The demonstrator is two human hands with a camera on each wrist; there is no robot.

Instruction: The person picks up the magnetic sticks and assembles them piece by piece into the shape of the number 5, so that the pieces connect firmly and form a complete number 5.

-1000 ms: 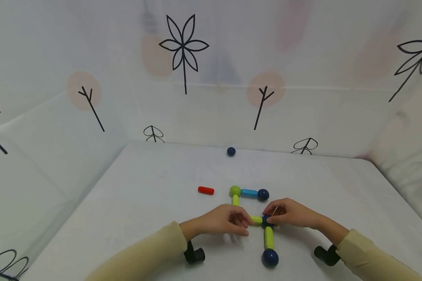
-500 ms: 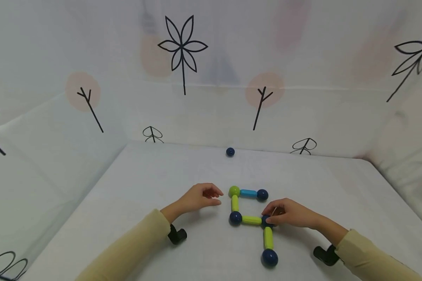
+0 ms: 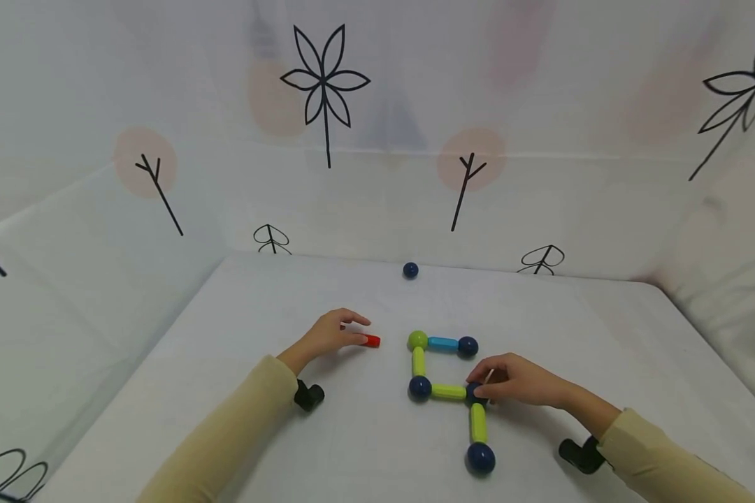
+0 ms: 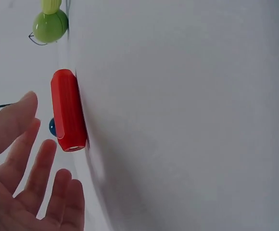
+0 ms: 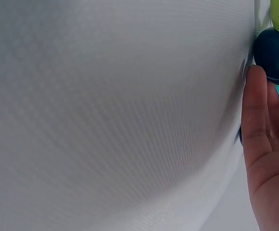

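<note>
My left hand (image 3: 328, 334) reaches over a short red rod (image 4: 68, 110), which lies on the white table. Its thumb and fingers (image 4: 42, 161) are apart and do not grip the rod in the left wrist view. My right hand (image 3: 521, 381) holds a dark blue ball (image 5: 276, 55) between thumb and fingers. That ball joins a yellow-green rod (image 3: 449, 392) on its left to a second yellow-green rod (image 3: 479, 423), which ends in another dark blue ball (image 3: 481, 458). The chain bends up through a corner ball (image 3: 420, 388) to a light green ball (image 3: 418, 340).
From the light green ball a light blue rod (image 3: 443, 344) leads to a dark blue ball (image 3: 468, 347). One loose dark blue ball (image 3: 410, 270) lies near the back edge of the table (image 3: 277, 300). White patterned cloth (image 3: 384, 202) stands behind and at both sides.
My left hand has left the linked rods and moved left and back to the red rod. My right hand has stayed on its dark blue ball.
</note>
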